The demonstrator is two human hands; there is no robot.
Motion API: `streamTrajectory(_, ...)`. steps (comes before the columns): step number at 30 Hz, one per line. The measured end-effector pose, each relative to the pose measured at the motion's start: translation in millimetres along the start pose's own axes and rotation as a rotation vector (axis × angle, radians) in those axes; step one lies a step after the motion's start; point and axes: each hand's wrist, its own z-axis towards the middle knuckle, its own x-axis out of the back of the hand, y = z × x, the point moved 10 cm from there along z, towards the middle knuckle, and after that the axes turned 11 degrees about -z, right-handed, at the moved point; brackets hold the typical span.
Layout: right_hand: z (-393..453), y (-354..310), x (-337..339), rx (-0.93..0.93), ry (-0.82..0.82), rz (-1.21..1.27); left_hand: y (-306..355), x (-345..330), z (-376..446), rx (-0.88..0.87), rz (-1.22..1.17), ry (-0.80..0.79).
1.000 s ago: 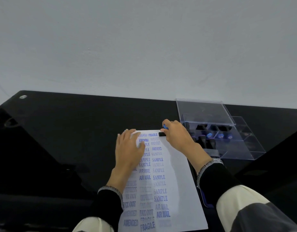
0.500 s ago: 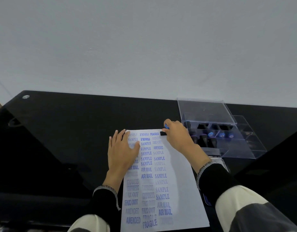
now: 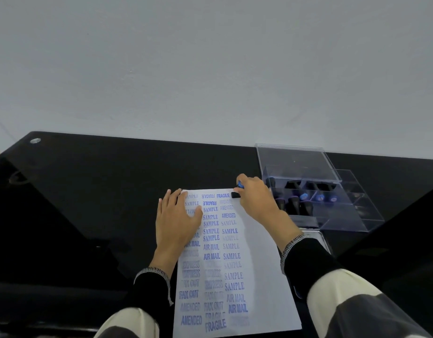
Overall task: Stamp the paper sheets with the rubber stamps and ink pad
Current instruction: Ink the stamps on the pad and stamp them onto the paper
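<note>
One paper sheet (image 3: pixel 259 276) flat on the black table (image 3: pixel 100 191), three columns of blue stamp prints. Readable: FRAGILE, SAMPLE, AMENDED, AIR MAIL, EXPRESS, FAX OUT. Many are faint or doubled, and a few near the sheet's top and bottom edges can't be read.

Left hand (image 3: pixel 176 220): fingers straight, palm flat on the sheet's upper left, covering part of the left column.

Right hand (image 3: pixel 257 201): fingers curled around one rubber stamp (image 3: pixel 237 191) with a black base and blue top. The base is down on the sheet's top edge, just right of the second FRAGILE print.

One clear plastic case (image 3: pixel 332 215) to the right of the sheet, with its lid (image 3: pixel 296 162) propped open at the back. More stamps (image 3: pixel 293 203) lie inside with black handles and some blue tops; at least six, exact count unclear through the plastic.

Flat tray-like item (image 3: pixel 318 237), mostly hidden behind the right forearm. Can't tell whether it's the ink pad.
</note>
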Motion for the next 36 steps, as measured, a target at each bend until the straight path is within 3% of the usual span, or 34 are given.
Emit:
streamTrajectory(9, 15, 4, -3, -0.025, -0.085, 0.042, 0, 0, 0, 0.008, -0.011, -0.004)
streamTrajectory(18, 1, -1, 1, -0.01, 0.021, 0.009, 2, 1, -1, -0.004, -0.022, -0.002)
streamTrajectory(36, 9, 4, -2, -0.015, -0.016, 0.059, -1, -2, 1, 0.014, -0.016, -0.009)
